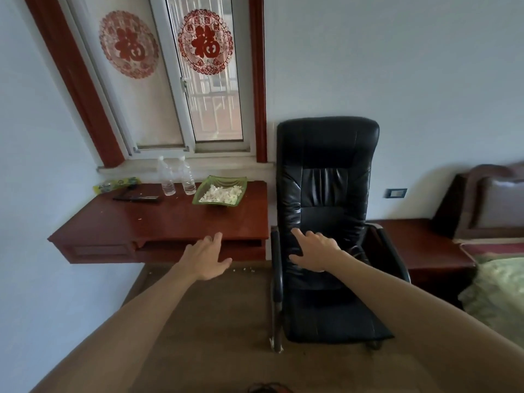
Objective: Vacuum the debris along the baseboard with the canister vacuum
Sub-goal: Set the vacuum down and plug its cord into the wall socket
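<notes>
Both my arms are stretched forward with nothing in either hand. My left hand (208,260) hovers with spread fingers in front of the wall-mounted red-brown desk (158,225). My right hand (314,252) is spread in front of the black leather chair (326,194), over its seat; contact cannot be told. A few small white crumbs of debris (245,269) lie on the brown carpet by the wall under the desk. No canister vacuum can be made out; only a dark object's edge (266,388) shows at the bottom of the frame.
On the desk stand two water bottles (178,177), a green dish of white bits (219,191), a dark flat item (136,198) and a green packet (116,184). A low wooden side table (419,242) and a bed (499,285) lie right of the chair. A window is above the desk.
</notes>
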Motion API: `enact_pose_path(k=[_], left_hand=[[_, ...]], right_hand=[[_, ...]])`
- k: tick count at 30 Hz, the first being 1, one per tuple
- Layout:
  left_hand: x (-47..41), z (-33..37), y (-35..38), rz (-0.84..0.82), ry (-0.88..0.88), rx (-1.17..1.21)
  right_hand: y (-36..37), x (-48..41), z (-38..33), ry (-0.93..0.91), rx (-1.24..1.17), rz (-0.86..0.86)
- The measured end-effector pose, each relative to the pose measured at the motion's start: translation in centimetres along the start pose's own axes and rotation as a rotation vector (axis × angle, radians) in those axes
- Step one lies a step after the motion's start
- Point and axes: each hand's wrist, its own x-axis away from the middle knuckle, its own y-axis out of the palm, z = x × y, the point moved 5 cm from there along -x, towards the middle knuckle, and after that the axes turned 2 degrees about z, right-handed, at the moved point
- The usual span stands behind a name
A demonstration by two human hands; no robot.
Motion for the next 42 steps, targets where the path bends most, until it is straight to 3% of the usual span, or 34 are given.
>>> enact_pose_path(k=[11,18,24,29,42], left_hand=[[-1.5,4.8,6.9,-0.124,0.072,-0.017],[-2.4,5.5,17.5,-0.319,0.118,0.020],[-1.2,5.1,28.1,-0.520,0.161,0.034],[0.2,3.6,37.3,-0.734,0.118,0.178],[3.1,1.6,56.6,-0.948,0.224,0.164]], right_hand=[[8.7,1.3,6.4,0.086,-0.091,-0.121],[19.8,3.1,7.2,0.213,-0.164,-0.270],[31.2,5.3,5.8,0.382,-0.268,-0.481],[39.2,7.1,3.8,0.481,-0.318,-0.571],[58.9,11.0,-3.2,0.582,-0.514,-0.750]])
